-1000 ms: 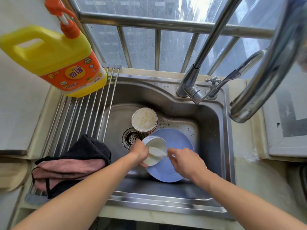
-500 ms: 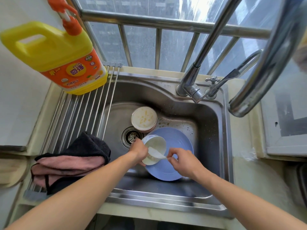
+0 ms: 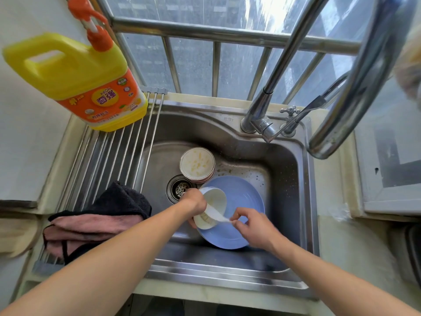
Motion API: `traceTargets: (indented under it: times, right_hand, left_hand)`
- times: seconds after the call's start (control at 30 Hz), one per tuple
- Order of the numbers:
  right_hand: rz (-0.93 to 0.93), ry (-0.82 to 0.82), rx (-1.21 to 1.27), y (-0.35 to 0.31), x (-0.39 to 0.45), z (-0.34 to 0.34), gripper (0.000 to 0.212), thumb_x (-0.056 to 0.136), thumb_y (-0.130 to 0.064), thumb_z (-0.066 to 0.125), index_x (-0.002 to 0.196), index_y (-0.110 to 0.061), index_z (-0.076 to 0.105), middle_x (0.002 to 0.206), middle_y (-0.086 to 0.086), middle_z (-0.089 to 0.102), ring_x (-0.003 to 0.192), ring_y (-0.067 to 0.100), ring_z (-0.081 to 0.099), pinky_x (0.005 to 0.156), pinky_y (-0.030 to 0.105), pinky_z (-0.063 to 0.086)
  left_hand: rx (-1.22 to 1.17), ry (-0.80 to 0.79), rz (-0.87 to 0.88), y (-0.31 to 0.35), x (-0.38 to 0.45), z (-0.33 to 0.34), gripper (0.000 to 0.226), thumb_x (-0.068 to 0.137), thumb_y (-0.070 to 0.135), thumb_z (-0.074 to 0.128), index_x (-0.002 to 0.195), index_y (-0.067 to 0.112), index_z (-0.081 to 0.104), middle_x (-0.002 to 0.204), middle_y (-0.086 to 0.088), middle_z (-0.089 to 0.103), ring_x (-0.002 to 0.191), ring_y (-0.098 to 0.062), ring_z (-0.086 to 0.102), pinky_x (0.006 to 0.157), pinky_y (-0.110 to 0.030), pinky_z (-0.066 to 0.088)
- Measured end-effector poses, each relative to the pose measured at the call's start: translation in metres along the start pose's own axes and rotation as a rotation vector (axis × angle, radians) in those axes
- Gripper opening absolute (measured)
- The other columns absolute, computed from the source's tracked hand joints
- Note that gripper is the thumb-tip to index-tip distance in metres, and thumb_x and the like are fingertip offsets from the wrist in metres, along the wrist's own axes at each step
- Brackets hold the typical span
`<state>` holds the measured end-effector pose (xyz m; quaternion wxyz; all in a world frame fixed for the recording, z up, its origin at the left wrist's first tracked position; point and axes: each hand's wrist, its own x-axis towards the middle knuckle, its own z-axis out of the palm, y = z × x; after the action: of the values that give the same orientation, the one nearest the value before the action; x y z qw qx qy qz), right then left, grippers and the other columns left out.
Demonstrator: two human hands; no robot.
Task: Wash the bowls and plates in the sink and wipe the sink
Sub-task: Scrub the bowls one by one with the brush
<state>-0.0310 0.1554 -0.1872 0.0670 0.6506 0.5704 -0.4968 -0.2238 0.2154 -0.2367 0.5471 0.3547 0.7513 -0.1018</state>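
Over a blue plate (image 3: pixel 246 197) in the steel sink (image 3: pixel 289 179), the left hand (image 3: pixel 193 201) grips a tilted white bowl (image 3: pixel 213 207); beside it, the right hand (image 3: pixel 255 226) pinches a white spoon (image 3: pixel 218 215) reaching inside. Beyond the left hand stand stacked bowls (image 3: pixel 197 165) with food residue.

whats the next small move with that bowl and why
Probably draw the white strip on out of the bowl. The left hand grips the tilted bowl over the blue plate, the right hand pinches the strip's end, and residue shows inside.

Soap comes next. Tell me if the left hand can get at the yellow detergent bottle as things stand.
Probably not at once: the left hand grips the white bowl. The way to the bottle over the rack looks free.
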Motion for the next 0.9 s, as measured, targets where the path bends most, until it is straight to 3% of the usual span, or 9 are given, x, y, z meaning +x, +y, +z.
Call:
traceTargets:
  times: [0.07, 0.13, 0.23, 0.37, 0.57, 0.63, 0.7, 0.77, 0.9]
  right_hand:
    - [-0.174, 0.119, -0.591, 0.007, 0.001, -0.005, 0.018, 0.099, -0.024, 0.047, 0.112, -0.035, 0.041, 0.071, 0.0, 0.051, 0.058, 0.028, 0.043, 0.049, 0.037, 0.037]
    - [-0.235, 0.17, -0.732, 0.003, 0.002, -0.003, 0.03, 0.099, -0.017, 0.044, 0.117, -0.037, 0.029, 0.071, 0.002, 0.045, 0.058, 0.031, 0.039, 0.045, 0.036, 0.022]
    - [-0.182, 0.224, -0.565, -0.003, 0.004, 0.003, 0.012, 0.103, -0.026, 0.039, 0.114, -0.033, 0.04, 0.07, 0.002, 0.046, 0.065, 0.034, 0.045, 0.052, 0.036, 0.031]
    - [-0.067, 0.205, -0.207, -0.005, 0.005, 0.014, 0.008, 0.1, -0.036, 0.045, 0.103, -0.031, 0.051, 0.068, -0.003, 0.054, 0.071, 0.028, 0.052, 0.059, 0.037, 0.043]
    - [0.2, -0.095, 0.432, -0.019, 0.004, 0.012, 0.011, 0.099, -0.029, 0.054, 0.094, -0.023, 0.061, 0.063, 0.002, 0.05, 0.04, 0.013, 0.029, 0.042, 0.018, 0.023]
    - [0.096, -0.033, 0.196, -0.018, 0.008, 0.002, 0.01, 0.099, -0.031, 0.053, 0.096, -0.027, 0.061, 0.065, -0.001, 0.053, 0.05, 0.019, 0.043, 0.045, 0.023, 0.032]
    - [-0.101, 0.088, -0.372, -0.017, 0.011, -0.008, 0.012, 0.1, -0.027, 0.047, 0.108, -0.032, 0.055, 0.075, -0.001, 0.054, 0.069, 0.03, 0.053, 0.054, 0.032, 0.038]
    - [-0.262, 0.143, -0.761, -0.022, 0.007, -0.012, 0.034, 0.099, -0.015, 0.043, 0.128, -0.033, 0.041, 0.082, 0.004, 0.048, 0.07, 0.035, 0.046, 0.049, 0.035, 0.027]
    - [-0.259, 0.092, -0.738, -0.022, -0.007, 0.009, 0.037, 0.098, -0.011, 0.044, 0.13, -0.028, 0.037, 0.081, 0.008, 0.044, 0.07, 0.036, 0.046, 0.057, 0.039, 0.034]
  left_hand:
    - [-0.009, -0.073, -0.024, 0.003, -0.007, -0.003, 0.031, 0.096, 0.002, 0.035, 0.117, -0.01, 0.054, 0.1, -0.031, 0.067, 0.08, -0.051, 0.071, 0.073, -0.056, 0.061]
    - [-0.009, -0.051, 0.004, 0.006, -0.007, -0.006, 0.034, 0.094, 0.008, 0.039, 0.119, -0.009, 0.056, 0.105, -0.027, 0.069, 0.084, -0.043, 0.073, 0.077, -0.049, 0.062]
    - [0.006, 0.185, 0.141, 0.0, -0.007, 0.001, 0.043, 0.089, 0.018, 0.057, 0.125, -0.005, 0.05, 0.124, -0.021, 0.06, 0.111, -0.039, 0.062, 0.088, -0.037, 0.052]
    - [-0.277, 0.296, 0.33, -0.029, -0.028, 0.04, 0.063, 0.08, 0.0, 0.062, 0.137, 0.003, 0.034, 0.136, -0.017, 0.038, 0.116, -0.031, 0.045, 0.092, -0.023, 0.035]
    - [-0.275, 0.324, 0.166, -0.02, -0.013, 0.019, 0.051, 0.089, -0.007, 0.04, 0.137, 0.007, 0.036, 0.14, -0.023, 0.04, 0.12, -0.04, 0.048, 0.099, -0.04, 0.04]
    - [-0.169, 0.265, 0.155, -0.017, -0.009, 0.012, 0.038, 0.089, -0.002, 0.043, 0.127, 0.006, 0.039, 0.133, -0.022, 0.045, 0.114, -0.042, 0.052, 0.096, -0.043, 0.046]
    - [-0.087, 0.216, 0.146, -0.014, -0.007, 0.006, 0.034, 0.09, 0.003, 0.046, 0.123, 0.005, 0.04, 0.13, -0.021, 0.048, 0.109, -0.043, 0.057, 0.09, -0.05, 0.053]
    - [-0.112, 0.123, 0.118, -0.011, -0.007, 0.002, 0.035, 0.091, 0.006, 0.045, 0.125, 0.006, 0.038, 0.126, -0.018, 0.05, 0.097, -0.046, 0.065, 0.07, -0.058, 0.06]
    - [-0.178, 0.025, 0.108, -0.015, -0.004, 0.0, 0.037, 0.093, 0.004, 0.036, 0.129, 0.009, 0.035, 0.127, -0.018, 0.051, 0.083, -0.046, 0.069, 0.049, -0.059, 0.058]
